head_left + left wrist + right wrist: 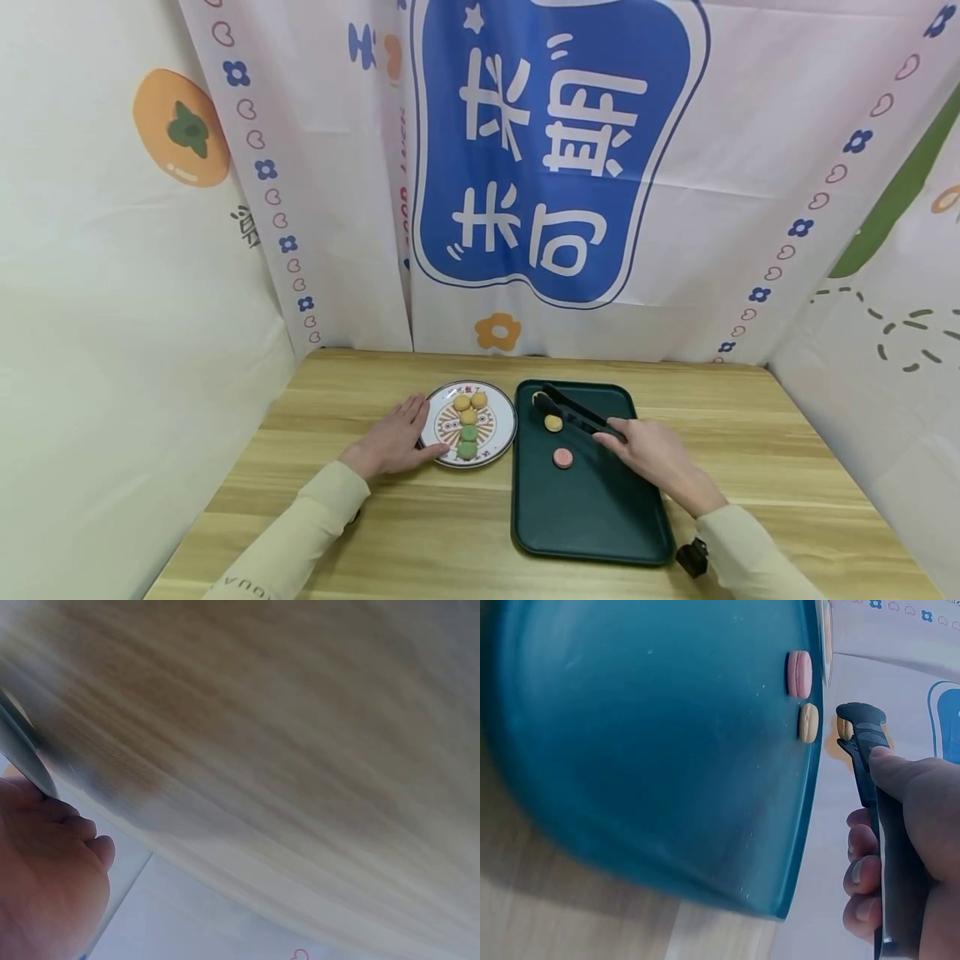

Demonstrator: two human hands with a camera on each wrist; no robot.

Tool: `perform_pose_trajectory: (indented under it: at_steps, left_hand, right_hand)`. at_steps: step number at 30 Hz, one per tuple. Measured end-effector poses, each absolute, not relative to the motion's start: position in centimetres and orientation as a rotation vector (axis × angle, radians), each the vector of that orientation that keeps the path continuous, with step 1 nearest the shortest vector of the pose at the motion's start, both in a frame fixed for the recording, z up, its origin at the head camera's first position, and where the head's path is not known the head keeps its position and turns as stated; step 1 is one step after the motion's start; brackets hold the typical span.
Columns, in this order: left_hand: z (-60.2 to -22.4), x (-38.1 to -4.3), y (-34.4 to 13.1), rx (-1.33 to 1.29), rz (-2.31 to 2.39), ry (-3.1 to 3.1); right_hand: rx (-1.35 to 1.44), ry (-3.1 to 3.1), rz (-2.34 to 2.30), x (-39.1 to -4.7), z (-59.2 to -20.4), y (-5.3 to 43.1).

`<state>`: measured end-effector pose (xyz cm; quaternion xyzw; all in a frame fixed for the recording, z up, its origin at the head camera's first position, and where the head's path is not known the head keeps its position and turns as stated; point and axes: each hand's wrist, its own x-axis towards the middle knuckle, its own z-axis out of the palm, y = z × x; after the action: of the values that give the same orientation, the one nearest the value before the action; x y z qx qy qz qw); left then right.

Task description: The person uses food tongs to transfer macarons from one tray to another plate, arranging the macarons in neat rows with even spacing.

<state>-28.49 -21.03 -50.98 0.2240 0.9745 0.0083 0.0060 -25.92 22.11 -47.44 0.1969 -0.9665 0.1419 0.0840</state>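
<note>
My right hand [652,454] grips black tongs [581,412] over the far part of the dark green tray [592,517]. A yellow macaron [844,728] sits between the tong tips. On the tray, another yellow macaron [553,423] lies close to the tongs, with a pink macaron [563,457] nearer me. Left of the tray is a white patterned plate [500,417] bearing several macarons, yellow ones [469,417] toward the back and green ones [468,450] in front. My left hand [393,437] rests at the plate's left rim, fingers extended and thumb reaching along the near edge.
The wooden table [427,533] runs back to a printed cloth [360,275] hanging behind it, with more cloth at both sides. Plate and tray stand close beside each other. A black device [692,557] is at my right wrist, by the tray's near right corner.
</note>
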Motion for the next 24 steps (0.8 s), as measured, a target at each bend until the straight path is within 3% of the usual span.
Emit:
perform_pose_trajectory:
  at_steps: [24]
  left_hand:
    - [-51.0,-28.4,-21.2,0.7,0.076,3.058]
  right_hand:
    - [0.665,-2.877,0.464,-26.6,-47.3,18.1]
